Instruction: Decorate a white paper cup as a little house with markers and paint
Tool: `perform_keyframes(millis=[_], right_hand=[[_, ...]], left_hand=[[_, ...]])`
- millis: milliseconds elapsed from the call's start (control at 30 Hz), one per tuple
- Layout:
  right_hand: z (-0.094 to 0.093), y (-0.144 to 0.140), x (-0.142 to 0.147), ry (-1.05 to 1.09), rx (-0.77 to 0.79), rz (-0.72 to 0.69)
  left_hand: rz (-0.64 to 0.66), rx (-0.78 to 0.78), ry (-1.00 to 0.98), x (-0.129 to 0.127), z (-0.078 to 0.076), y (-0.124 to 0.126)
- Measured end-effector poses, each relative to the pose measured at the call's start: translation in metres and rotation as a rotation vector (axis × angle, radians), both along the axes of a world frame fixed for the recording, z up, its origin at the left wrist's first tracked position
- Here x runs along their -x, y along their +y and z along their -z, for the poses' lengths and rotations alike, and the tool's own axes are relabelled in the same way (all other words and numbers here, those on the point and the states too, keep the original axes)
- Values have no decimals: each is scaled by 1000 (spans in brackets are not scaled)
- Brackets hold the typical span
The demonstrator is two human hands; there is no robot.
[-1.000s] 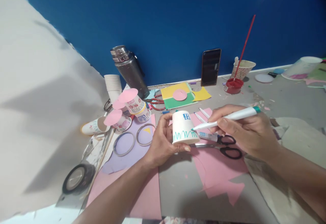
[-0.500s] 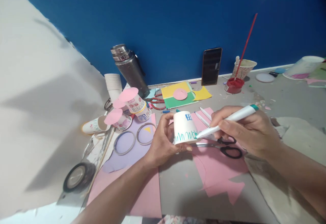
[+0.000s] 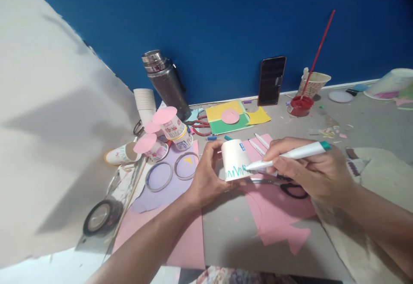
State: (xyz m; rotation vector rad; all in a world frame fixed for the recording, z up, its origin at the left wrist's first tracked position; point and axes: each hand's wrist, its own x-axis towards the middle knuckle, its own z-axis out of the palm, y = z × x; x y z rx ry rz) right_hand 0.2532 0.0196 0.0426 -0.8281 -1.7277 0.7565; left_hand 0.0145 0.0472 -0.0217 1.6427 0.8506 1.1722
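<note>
My left hand (image 3: 206, 176) holds a small white paper cup (image 3: 235, 159) upside down above the table, with a green zigzag line drawn along its lower edge and a small blue mark higher up. My right hand (image 3: 309, 172) grips a white marker with a green end (image 3: 292, 154); its tip touches the cup's right side at the zigzag. Black-handled scissors (image 3: 290, 188) lie on pink paper (image 3: 277, 215) just under my right hand. Two white pens (image 3: 260, 143) lie behind the cup.
A steel flask (image 3: 164, 84), a stack of white cups (image 3: 144, 103), decorated cups with pink paper discs (image 3: 163, 131), tape rings (image 3: 171, 173), a black tape roll (image 3: 101, 216), red scissors (image 3: 198, 127), coloured card (image 3: 226, 120), a phone (image 3: 271, 81) against the blue wall, a red paint pot (image 3: 300, 104).
The cup has been turned a little in my left hand, and the marker tip has moved along the zigzag line. The view has shifted slightly.
</note>
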Motion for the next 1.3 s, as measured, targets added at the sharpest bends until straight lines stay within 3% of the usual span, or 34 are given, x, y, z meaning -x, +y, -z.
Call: perform_keyframes(millis=[400, 567, 767, 933, 1167, 1300], right_hand=[[1, 0, 0, 81, 41, 48], [4, 1, -4, 119, 188, -35], [13, 11, -7, 361, 257, 116], [13, 13, -4, 392, 298, 130], [21, 21, -8, 445, 279, 173], [21, 24, -10, 451, 264, 204]], left_hand=[[21, 30, -20, 1, 1, 0], [21, 40, -12, 0, -1, -2], [-7, 48, 43, 3, -1, -1], [29, 78, -40, 2, -4, 1], [142, 315, -191, 0, -16, 0], [72, 202, -117, 2, -10, 2]])
